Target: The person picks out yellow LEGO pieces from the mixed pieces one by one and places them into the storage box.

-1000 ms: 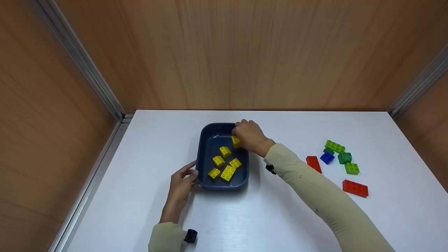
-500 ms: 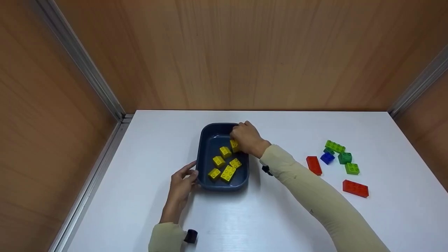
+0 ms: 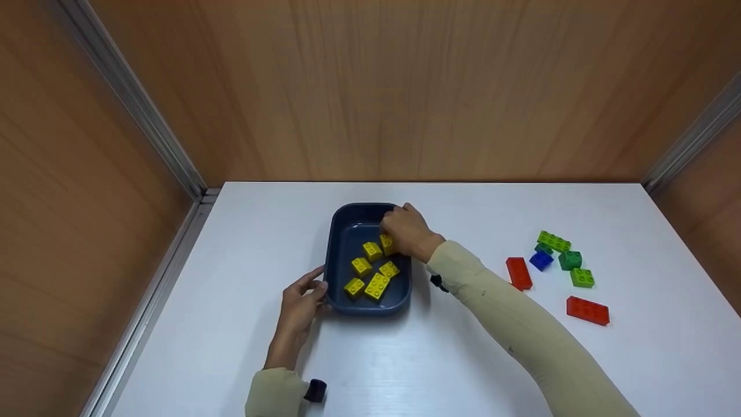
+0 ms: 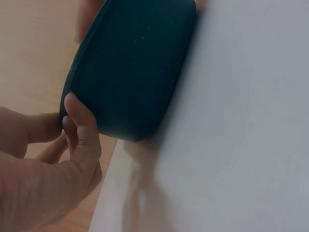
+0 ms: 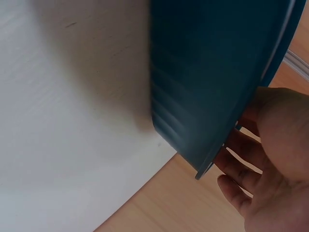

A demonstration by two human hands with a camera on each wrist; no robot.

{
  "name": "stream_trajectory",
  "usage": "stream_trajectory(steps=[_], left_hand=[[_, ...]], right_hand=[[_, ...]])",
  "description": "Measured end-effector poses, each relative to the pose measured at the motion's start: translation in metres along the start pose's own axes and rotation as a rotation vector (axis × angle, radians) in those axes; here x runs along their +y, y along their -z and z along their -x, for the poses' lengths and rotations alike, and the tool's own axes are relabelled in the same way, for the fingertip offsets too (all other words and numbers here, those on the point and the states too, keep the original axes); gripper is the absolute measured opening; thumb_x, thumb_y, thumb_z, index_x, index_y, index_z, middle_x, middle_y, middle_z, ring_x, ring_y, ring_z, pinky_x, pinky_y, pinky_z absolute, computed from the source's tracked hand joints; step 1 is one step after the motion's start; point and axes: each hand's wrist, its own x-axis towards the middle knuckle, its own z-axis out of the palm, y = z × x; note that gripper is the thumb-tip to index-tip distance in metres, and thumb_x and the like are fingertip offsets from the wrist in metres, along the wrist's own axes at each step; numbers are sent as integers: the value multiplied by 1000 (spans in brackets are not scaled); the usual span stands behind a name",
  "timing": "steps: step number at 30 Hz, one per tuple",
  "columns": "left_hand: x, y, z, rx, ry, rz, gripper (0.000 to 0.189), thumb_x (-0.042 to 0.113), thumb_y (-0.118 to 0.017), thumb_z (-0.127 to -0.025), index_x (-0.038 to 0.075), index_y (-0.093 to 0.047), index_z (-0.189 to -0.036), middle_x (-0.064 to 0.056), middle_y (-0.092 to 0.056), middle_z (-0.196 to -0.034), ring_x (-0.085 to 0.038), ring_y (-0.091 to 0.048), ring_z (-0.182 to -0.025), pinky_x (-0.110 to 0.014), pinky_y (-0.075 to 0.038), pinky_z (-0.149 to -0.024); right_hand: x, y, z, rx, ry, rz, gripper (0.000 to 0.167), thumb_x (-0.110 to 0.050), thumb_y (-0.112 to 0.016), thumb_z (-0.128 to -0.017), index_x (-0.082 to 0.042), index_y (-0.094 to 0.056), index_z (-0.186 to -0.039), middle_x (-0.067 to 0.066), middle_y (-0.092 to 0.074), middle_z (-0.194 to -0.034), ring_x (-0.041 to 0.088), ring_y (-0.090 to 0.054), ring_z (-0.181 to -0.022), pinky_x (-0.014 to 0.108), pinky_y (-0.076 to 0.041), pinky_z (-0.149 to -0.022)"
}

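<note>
A dark blue tray (image 3: pixel 341 246) stands on the table with several yellow toy bricks (image 3: pixel 377 286) lying in its near half. My left hand (image 3: pixel 300 307) pinches the tray's left rim near the front corner. In the left wrist view the thumb and fingers of this hand (image 4: pixel 58 159) meet at the rim. Over the far right of the tray my right hand (image 3: pixel 408 231) reaches inside and grips a yellow brick (image 3: pixel 386 243), which is partly covered by the hand. From the right wrist view, the right hand (image 5: pixel 270 150) has its fingertips hidden behind the tray wall.
To the right lie green bricks (image 3: pixel 554 241), a blue brick (image 3: pixel 541 260) and red bricks (image 3: pixel 587 311), some partly behind others. The right sleeve (image 3: pixel 509 324) passes just in front of one red brick (image 3: pixel 519 273). A wooden panel (image 3: pixel 405 92) rises behind the table.
My right hand has moved slightly nearer and lower into the tray, bringing the yellow brick with it. The left hand and the tray stay in place.
</note>
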Motion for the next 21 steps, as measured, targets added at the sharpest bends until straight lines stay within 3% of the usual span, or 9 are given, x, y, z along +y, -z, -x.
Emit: stream_trajectory(steps=[10, 16, 21], left_hand=[[0, 1, -3, -9, -13, -1, 41, 1, -56, -108, 0, -59, -148, -15, -54, -114, -16, -60, -86, -29, -58, -73], [-1, 3, -3, -16, -13, 17, 42, 1, -56, -108, 0, -58, -150, -12, -54, -110, -14, -60, -81, -25, -56, -69], [0, 6, -2, -8, 15, 27, 42, 2, -57, -108, 1, -58, -150, -11, -55, -109, -14, -58, -80, -25, -55, -68]], right_hand=[[6, 3, 6, 29, -1, -30, 27, -12, -81, -95, -6, -80, -121, 11, -77, -118, 31, -68, -110, 49, -48, -107], [18, 6, 20, 186, -16, -127, 33, -16, -86, -91, -3, -79, -120, 13, -77, -114, 31, -67, -104, 47, -52, -96], [33, 5, 37, 333, -83, -207, 35, -17, -89, -88, -3, -80, -119, 14, -76, -114, 33, -69, -106, 47, -52, -92]])
